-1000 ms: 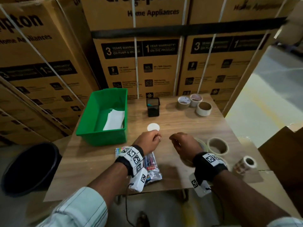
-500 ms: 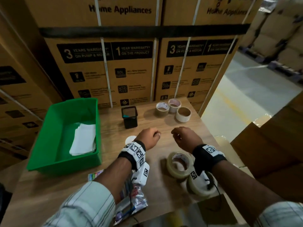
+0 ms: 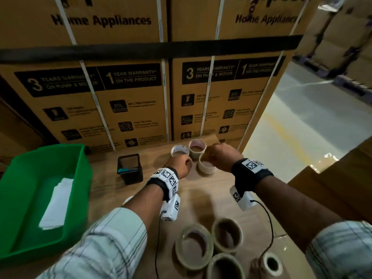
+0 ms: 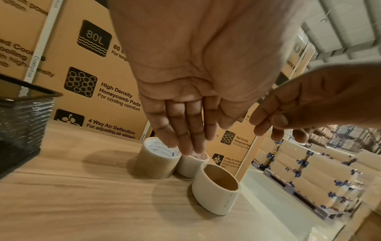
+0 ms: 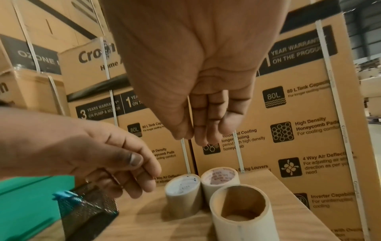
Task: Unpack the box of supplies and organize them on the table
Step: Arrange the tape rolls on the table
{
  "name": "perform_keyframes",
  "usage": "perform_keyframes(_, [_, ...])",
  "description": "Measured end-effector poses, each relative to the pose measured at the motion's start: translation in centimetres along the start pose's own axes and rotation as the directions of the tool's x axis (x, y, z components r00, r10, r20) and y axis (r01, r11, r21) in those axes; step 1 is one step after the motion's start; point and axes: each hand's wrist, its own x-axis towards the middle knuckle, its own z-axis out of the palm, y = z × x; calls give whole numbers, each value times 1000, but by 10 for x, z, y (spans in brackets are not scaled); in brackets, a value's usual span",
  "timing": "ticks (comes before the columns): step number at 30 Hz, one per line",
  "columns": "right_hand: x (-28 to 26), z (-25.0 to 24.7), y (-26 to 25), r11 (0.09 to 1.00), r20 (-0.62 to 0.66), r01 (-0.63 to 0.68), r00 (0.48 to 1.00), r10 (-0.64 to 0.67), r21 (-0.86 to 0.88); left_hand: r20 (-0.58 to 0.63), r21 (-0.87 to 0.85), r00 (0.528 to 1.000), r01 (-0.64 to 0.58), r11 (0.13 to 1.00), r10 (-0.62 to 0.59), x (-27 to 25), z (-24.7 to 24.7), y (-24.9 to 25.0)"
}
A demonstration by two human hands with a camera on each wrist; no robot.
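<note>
Reached forward from mid-table, left hand (image 3: 179, 165) and right hand (image 3: 221, 156) empty, fingers loosely extended above three tape rolls (image 4: 216, 190) at table's (image 3: 203, 200) far edge; light, stiff, best gripped around outer wall.

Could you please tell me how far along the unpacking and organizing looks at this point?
Three tape rolls stand grouped at the table's far edge, beside the mesh holder. Both hands, left hand and right hand, hover empty over them. Four near rolls sit loose, seemingly unsorted.
</note>
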Motion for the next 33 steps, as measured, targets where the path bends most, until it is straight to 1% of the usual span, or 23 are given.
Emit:
perform_keyframes(3, [25,18,30,994,78,78,994,-73,-70,1,46,997,76,996,-76,30,9,10])
perform_keyframes(5, [35,33,47,980,140,141,983,-121,-140,1,42,995,104,994,-105,47,17,12])
perform_keyframes(6, [41,42,53,977,171,151,977,-125,-148,2,42,993,115,993,-115,53,20,12])
perform_keyframes(8, [49,55,62,987,224,135,968,-113,-89,-7,55,992,127,990,-127,64,29,12])
perform_keyframes(10, [54,67,65,987,261,151,956,-133,-50,-31,64,990,136,989,-134,73,35,12])
perform_keyframes(12, [58,78,67,974,261,208,949,-179,-89,-51,61,987,153,986,-150,80,41,15])
perform_keyframes(14, [57,86,68,968,226,224,954,-194,-115,-63,52,984,169,984,-166,86,44,19])
perform_keyframes(18, [49,86,71,961,104,265,961,-257,-74,-114,76,980,170,982,-161,97,51,25])
perform_keyframes(21, [41,85,84,948,19,317,948,-317,-19,-135,95,985,123,988,-110,109,55,27])
perform_keyframes(23, [34,84,93,940,16,334,942,-336,65,-113,110,991,79,991,-66,117,60,26])
perform_keyframes(25, [27,81,101,938,-6,318,947,-320,136,-74,109,994,83,991,-76,122,65,25])
perform_keyframes(27, [17,78,108,950,-4,281,959,-283,135,-72,90,991,115,989,-109,126,67,24])
perform_keyframes(29, [6,76,113,957,24,258,965,-263,132,-74,93,991,117,989,-110,127,67,25])
perform_keyframes(31, [-7,76,118,957,48,246,965,-256,154,-40,137,995,95,986,-90,123,68,26])
perform_keyframes(33, [-21,77,123,955,72,246,963,-260,166,11,218,998,63,974,-67,113,72,27])
